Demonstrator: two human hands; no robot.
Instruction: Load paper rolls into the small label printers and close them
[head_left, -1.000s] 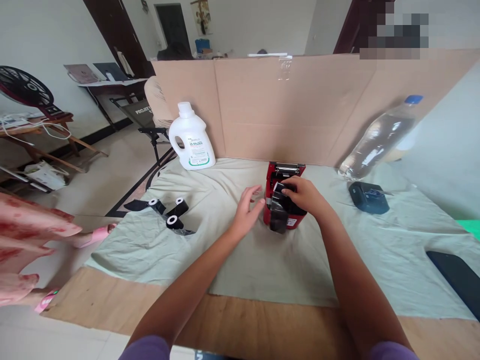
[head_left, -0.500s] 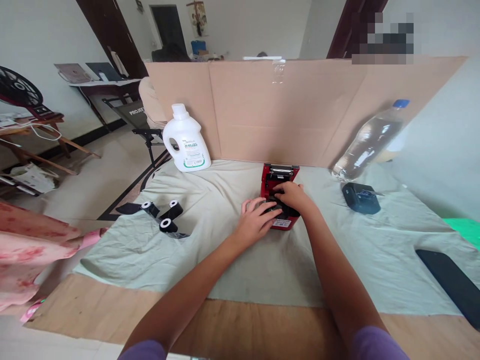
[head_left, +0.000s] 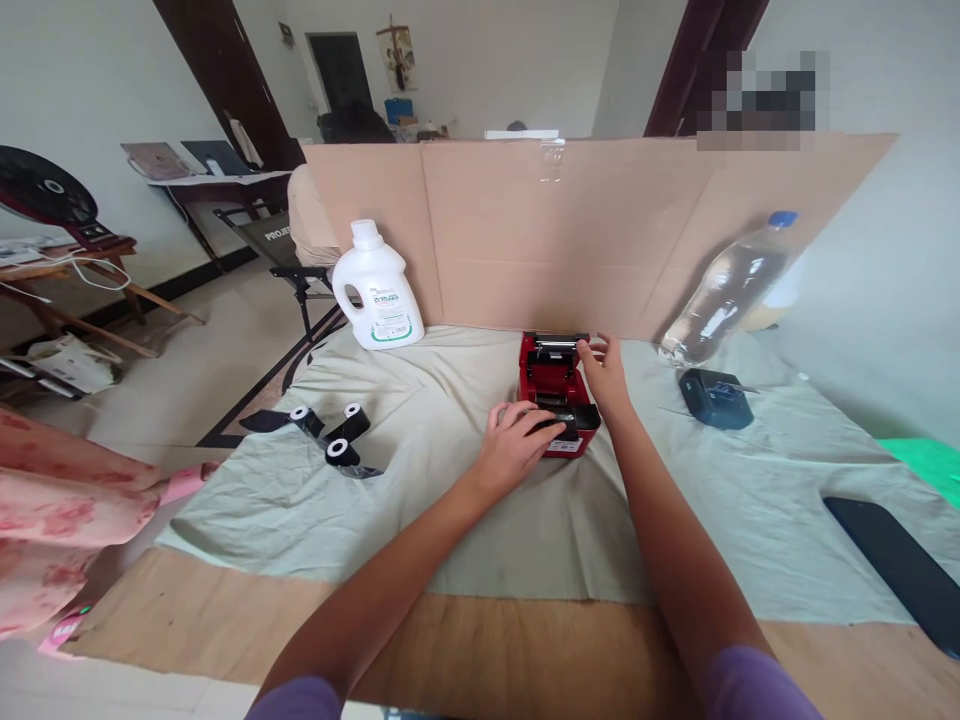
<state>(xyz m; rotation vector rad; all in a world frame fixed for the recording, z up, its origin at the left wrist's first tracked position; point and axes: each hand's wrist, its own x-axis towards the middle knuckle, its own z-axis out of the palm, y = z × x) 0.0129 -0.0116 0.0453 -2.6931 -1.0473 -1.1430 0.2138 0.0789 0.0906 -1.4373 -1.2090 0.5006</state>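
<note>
The left hand (head_left: 514, 446) lay spread over the red device's (head_left: 547, 381) front; the right hand (head_left: 604, 374), grip indeterminable, met its raised lid (head_left: 553, 341).

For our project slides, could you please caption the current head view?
Left hand at the front of an open red machine, right hand at its raised lid.

R hand (head_left: 606, 380) is out of the red device (head_left: 549, 380) & up at the rt edge of its raised lid (head_left: 556, 347), vs gripping the blk roll (head_left: 565, 425) 1 sec ago. Roll now sits low in the front, partly hid. by L hand (head_left: 512, 440), whose fingers lie across there instead of hanging just beside; loose film no longer drapes over the white label (head_left: 564, 447).
</note>
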